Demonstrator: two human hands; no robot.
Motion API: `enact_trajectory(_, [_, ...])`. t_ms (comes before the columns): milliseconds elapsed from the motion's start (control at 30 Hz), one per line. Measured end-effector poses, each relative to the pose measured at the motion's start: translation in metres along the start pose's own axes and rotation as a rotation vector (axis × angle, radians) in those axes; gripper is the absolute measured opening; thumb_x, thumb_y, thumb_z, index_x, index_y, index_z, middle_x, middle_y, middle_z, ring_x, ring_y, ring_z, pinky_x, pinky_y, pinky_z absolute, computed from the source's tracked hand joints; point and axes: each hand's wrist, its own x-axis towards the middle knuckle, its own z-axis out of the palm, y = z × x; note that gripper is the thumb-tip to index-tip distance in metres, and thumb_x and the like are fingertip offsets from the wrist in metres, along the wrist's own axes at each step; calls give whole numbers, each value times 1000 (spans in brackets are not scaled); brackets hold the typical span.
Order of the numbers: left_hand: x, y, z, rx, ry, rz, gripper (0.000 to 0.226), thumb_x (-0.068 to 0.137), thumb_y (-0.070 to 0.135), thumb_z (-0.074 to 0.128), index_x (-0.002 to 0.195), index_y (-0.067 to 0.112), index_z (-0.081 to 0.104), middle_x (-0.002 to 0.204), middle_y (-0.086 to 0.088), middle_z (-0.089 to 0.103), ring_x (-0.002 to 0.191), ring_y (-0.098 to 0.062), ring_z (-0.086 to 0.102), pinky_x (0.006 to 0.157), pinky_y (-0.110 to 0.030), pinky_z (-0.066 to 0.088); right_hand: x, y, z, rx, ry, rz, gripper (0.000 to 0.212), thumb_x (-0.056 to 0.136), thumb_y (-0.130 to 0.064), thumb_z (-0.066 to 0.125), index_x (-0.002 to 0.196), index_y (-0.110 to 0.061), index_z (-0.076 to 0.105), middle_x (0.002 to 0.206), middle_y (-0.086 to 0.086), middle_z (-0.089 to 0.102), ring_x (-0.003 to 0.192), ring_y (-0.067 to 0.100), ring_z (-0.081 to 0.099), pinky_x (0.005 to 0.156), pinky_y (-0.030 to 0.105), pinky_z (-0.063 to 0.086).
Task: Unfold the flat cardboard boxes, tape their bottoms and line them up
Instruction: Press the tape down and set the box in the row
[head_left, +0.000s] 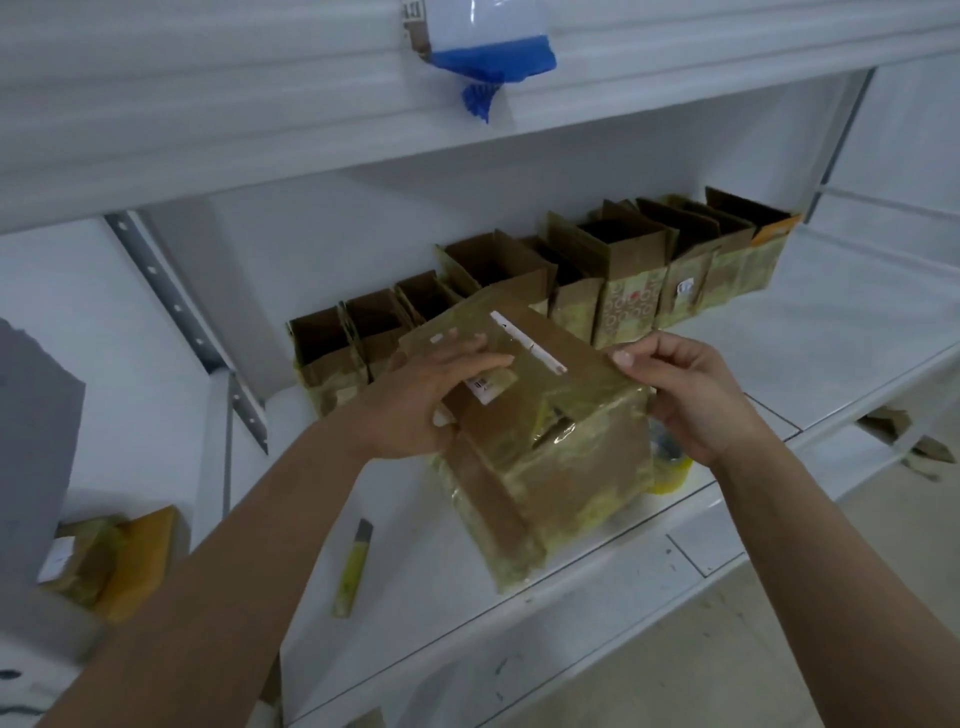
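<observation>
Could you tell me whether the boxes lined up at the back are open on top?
Open: the row of boxes shows raised flaps and dark interiors.

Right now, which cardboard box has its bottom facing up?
The box held in both hands, left hand and right hand; the row of boxes behind stands open-topped.
</observation>
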Motion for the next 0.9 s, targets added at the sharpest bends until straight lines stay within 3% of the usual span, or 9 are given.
enact_trajectory(100, [-5,-17,12,-123,175,52,75,81,3,71,142,35,40,152,6,32,141,-4,20,112,-24,22,-9,4,9,-25,-10,-15,16,68,-23,77,77,-13,70,81,12,66,69,23,56,64,29,41])
enact_trajectory(167, [-7,-25,21,-174,300,29,71,81,-1,71,137,33,44,147,5,38,135,-2,29,109,-14,27,-13,10,15,-18,16,-29,7,75,-14,75,79,-13,69,84,12,64,78,25,54,70,32,41])
enact_trajectory(267, [-8,-31,42,-232,501,-113,53,84,1,71,132,15,54,137,-3,52,128,-19,48,105,-32,42,-20,24,31,-62,75,-71,12,84,-6,71,78,-16,69,79,-1,68,74,8,59,67,17,45])
enact_trajectory(367, [-12,-25,61,-516,615,-361,33,91,-1,60,121,11,57,120,-6,62,103,-23,62,77,-28,55,-26,37,44,-100,111,-103,8,88,-12,69,83,-19,70,74,-12,67,67,-2,57,63,9,43])
enact_trajectory(433, [-16,-19,65,-788,647,-478,23,97,4,53,115,18,58,111,-3,65,89,-18,66,59,-23,55,-28,36,49,-150,98,-139,3,88,-19,70,90,-19,72,83,-12,71,76,-2,62,71,11,46])
enact_trajectory(533, [-18,-9,53,-1066,708,-477,26,103,10,44,109,28,62,107,6,69,85,-8,70,58,-23,55,-26,21,58,-199,85,-213,10,89,-23,70,97,-20,74,100,-6,74,98,7,66,87,21,50])
enact_trajectory(633, [-20,0,32,-1074,748,-377,29,104,13,44,106,33,65,100,14,72,86,-7,71,59,-24,56,-22,7,65,-160,96,-257,12,88,-29,70,98,-24,74,104,-2,74,107,18,66,97,39,51])
enact_trajectory(733, [-25,-2,19,-1058,764,-367,31,103,15,46,102,36,68,97,15,72,85,-6,70,58,-24,56,-21,10,66,-145,91,-235,19,84,-39,70,98,-26,75,102,-4,74,104,18,67,95,40,51])
enact_trajectory(900, [-44,-4,53,-995,542,-506,29,104,13,43,109,26,68,113,2,70,93,-9,69,67,-26,58,-33,57,59,-188,76,-71,16,92,-8,64,96,-20,73,99,-5,72,94,6,63,89,31,46])
